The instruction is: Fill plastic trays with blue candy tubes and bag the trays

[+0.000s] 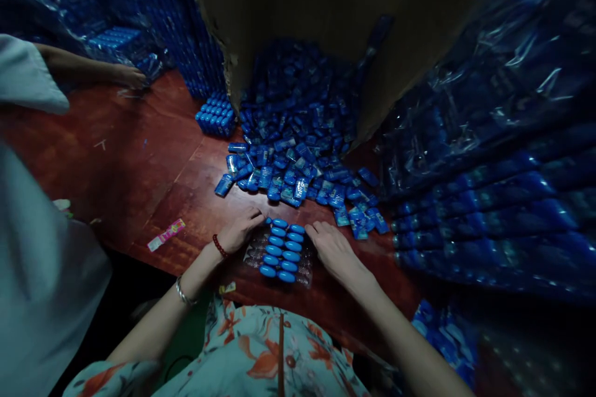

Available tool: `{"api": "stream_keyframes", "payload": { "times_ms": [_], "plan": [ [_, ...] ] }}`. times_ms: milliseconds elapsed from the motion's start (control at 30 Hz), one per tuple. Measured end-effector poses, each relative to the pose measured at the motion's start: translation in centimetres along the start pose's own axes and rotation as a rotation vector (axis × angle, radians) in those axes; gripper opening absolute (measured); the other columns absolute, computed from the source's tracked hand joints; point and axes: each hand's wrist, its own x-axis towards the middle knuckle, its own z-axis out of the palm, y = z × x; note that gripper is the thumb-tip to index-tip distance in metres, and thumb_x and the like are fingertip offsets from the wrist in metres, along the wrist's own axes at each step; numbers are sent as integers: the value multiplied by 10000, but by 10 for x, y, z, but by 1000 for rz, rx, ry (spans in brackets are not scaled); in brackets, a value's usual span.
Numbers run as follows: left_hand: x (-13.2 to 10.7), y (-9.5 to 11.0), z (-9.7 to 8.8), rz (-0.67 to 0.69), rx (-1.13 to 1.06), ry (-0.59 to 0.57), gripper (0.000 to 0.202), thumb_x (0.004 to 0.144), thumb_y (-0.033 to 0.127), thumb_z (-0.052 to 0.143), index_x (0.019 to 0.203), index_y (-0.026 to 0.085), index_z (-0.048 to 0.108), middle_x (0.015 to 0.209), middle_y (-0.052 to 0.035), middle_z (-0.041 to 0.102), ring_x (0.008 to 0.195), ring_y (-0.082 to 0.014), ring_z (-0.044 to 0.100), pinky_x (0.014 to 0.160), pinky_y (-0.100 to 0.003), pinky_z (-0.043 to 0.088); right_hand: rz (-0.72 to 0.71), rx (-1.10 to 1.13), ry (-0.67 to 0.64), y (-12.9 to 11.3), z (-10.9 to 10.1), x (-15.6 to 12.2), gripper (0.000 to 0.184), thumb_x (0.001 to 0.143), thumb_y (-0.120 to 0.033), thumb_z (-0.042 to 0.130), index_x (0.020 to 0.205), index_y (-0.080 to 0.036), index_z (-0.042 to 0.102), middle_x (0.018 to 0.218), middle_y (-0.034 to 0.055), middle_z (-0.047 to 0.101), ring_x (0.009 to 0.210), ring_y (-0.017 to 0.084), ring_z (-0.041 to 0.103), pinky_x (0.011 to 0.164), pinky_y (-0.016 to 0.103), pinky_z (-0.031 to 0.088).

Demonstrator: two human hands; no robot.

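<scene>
Two short rows of small blue packets point(282, 249) stand on edge on a clear plastic sheet point(255, 254) on the red-brown table point(139, 155). My left hand point(239, 229) rests at the rows' upper left, fingers curled against the top packet. My right hand point(331, 248) lies at their right side, fingers stretched toward the top packets. Behind them a loose heap of the same blue packets point(298, 161) spills out of an open cardboard box point(261, 6).
Tall stacks of wrapped blue packs point(493, 155) rise on the right and at the back left. A wrapped block point(216, 116) sits by the box. Another person's hand point(126, 76) reaches in at far left. A pink wrapper point(166, 234) lies near the table edge.
</scene>
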Motion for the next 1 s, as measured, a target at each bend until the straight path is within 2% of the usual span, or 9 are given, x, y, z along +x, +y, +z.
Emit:
{"api": "stream_keyframes", "payload": {
  "times_ms": [133,267,467,567,667,800,900,1000],
  "plan": [
    [-9,2,5,-39,32,24,362,909,170,254,1075,140,575,888,-69,550,816,-157,499,737,-287,457,-55,0,-14,7,1,-3,465,816,31,308,1174,-150,544,1056,114,599,1013,231,545,894,358,409],
    [-11,6,8,-51,55,29,363,880,125,259,1044,142,581,848,-70,536,785,-162,488,714,-287,454,-54,2,-22,12,-1,-7,471,807,37,318,1180,-152,535,1088,115,596,1034,214,543,900,348,399],
    [-9,12,7,-65,72,-1,351,848,76,295,1067,162,556,870,-60,524,781,-156,487,717,-273,451,-47,-72,-57,3,-10,1,356,811,16,324,966,-149,599,952,117,618,881,227,586,776,333,428],
    [-11,14,7,-84,48,-2,343,840,79,303,1050,160,562,865,-57,524,768,-158,487,721,-284,454,-8,-79,-57,0,-8,3,355,791,27,335,942,-160,596,934,124,617,859,235,589,751,337,427],
    [-12,15,9,-94,50,1,337,855,102,300,1051,161,569,841,-56,525,761,-162,485,709,-287,456,20,-62,-52,0,-2,2,361,786,24,343,963,-174,587,956,121,612,870,234,584,759,339,430],
    [-11,13,13,-72,64,60,331,878,120,284,1024,157,579,808,-61,524,752,-162,491,678,-279,457,3,-58,-11,3,4,4,377,794,17,344,1040,-154,573,1007,115,599,935,217,566,847,335,421],
    [-4,9,7,-49,53,81,297,903,176,318,1024,163,589,865,-75,552,804,-165,516,719,-291,469,27,29,31,9,4,7,367,824,-18,367,1119,-125,558,1038,129,605,979,219,562,876,344,423],
    [5,6,-8,-29,34,89,258,912,283,406,1021,181,616,1029,-94,579,949,-189,531,856,-342,454,-85,280,41,27,-1,9,319,901,-188,405,1188,-158,542,1116,106,618,1031,210,566,884,336,441]
  ]
}}
